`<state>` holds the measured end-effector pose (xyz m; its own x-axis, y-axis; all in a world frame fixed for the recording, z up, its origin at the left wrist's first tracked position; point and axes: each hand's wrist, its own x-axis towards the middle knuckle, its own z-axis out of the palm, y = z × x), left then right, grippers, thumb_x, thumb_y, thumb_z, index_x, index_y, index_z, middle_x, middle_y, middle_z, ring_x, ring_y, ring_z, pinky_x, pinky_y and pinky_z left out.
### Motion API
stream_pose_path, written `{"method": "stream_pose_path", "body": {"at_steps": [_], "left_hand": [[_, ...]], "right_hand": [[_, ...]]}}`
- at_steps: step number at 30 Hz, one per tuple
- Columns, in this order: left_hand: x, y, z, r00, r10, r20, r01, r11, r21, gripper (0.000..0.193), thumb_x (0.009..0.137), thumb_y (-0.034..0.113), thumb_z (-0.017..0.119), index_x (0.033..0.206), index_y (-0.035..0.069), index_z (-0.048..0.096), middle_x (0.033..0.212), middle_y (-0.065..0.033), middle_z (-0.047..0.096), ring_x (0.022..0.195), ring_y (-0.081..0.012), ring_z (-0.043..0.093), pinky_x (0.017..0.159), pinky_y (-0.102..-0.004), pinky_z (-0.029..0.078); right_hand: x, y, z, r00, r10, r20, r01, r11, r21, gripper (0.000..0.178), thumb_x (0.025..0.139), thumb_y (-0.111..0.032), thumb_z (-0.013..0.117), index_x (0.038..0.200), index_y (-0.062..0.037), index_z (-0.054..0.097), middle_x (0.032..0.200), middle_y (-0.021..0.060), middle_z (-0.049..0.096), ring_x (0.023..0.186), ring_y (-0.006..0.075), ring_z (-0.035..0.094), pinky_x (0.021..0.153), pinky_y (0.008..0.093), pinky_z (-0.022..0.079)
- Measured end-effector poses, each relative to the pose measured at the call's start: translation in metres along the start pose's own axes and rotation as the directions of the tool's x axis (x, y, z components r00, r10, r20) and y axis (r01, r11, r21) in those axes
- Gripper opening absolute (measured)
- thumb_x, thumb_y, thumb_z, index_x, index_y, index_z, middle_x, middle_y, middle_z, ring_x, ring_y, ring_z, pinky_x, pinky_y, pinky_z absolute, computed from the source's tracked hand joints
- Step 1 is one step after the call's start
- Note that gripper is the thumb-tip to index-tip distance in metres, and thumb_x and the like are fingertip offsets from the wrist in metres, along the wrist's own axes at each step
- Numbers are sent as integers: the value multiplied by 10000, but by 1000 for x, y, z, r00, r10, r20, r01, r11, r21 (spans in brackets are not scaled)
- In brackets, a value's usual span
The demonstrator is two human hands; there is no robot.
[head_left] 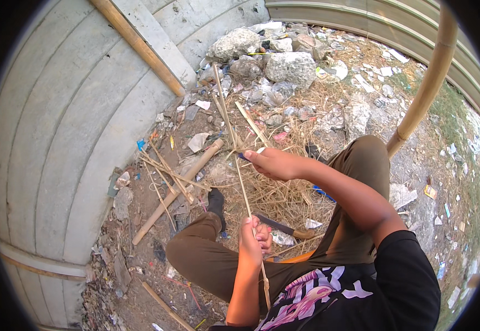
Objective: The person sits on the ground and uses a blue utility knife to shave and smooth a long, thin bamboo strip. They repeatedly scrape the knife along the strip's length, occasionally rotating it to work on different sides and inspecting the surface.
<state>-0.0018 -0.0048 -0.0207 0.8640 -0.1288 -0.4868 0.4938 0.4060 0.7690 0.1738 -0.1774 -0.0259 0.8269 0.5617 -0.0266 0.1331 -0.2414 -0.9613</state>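
the left hand [255, 236] is curled tight around a thin bamboo strip [244, 190], which runs up from the lap between the bent legs. the right hand [277, 164] grips a small dark blue thing [242, 156] by the strip's higher part; i cannot tell what it is. the strip looks light, dry and a bit bendy. its edges may be sharp, so holding its flat sides seems best. beyond the left foot lies a thick, round, smooth bamboo pole [179, 190] on bumpy dirt.
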Motion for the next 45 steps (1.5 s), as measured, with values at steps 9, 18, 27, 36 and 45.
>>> {"method": "stream_pose_path", "body": {"at_steps": [9, 18, 27, 36, 45], "left_hand": [[-7, 16, -2, 990, 121, -72, -112, 987, 118, 186, 1009, 296, 371, 924, 132, 387, 636, 27, 320, 477, -62, 294, 404, -221, 226], [-5, 25, -23, 959, 198, -204, -182, 979, 91, 228, 1026, 353, 386, 890, 170, 384, 605, 40, 306, 454, -56, 275, 376, -218, 208], [-11, 16, -6, 984, 132, -117, -113, 981, 156, 219, 1029, 340, 351, 965, 134, 387, 618, 34, 291, 455, -51, 246, 403, -230, 190], [-11, 22, -9, 974, 141, -177, -120, 985, 124, 204, 1024, 326, 361, 928, 146, 366, 622, 33, 294, 455, -57, 239, 405, -235, 196], [-12, 17, -6, 978, 130, -164, -109, 985, 130, 229, 1050, 341, 332, 907, 161, 332, 621, 43, 285, 453, -53, 236, 404, -248, 160]], "right_hand": [[-40, -31, 18, 982, -164, -92, 87, 833, -547, 588, 1050, -507, 347, 860, -10, 596, 665, 231, 624, 666, 465, 628, 663, 544, 492], [-52, -5, 76, 818, -574, 43, 403, 518, -755, 470, 1000, -477, 527, 811, -48, 552, 457, 93, 515, 375, 320, 548, 369, 421, 414], [-25, -15, 36, 913, -359, -195, 85, 634, -769, 505, 1018, -495, 467, 856, -38, 605, 518, 132, 577, 478, 372, 609, 475, 487, 474], [-58, -14, 65, 855, -517, 46, 369, 543, -755, 471, 996, -491, 512, 818, -56, 541, 479, 114, 516, 397, 338, 550, 384, 449, 405], [-52, -7, 69, 822, -569, 10, 335, 471, -816, 495, 983, -519, 528, 777, -69, 522, 470, 82, 510, 372, 294, 531, 365, 418, 387]]}}
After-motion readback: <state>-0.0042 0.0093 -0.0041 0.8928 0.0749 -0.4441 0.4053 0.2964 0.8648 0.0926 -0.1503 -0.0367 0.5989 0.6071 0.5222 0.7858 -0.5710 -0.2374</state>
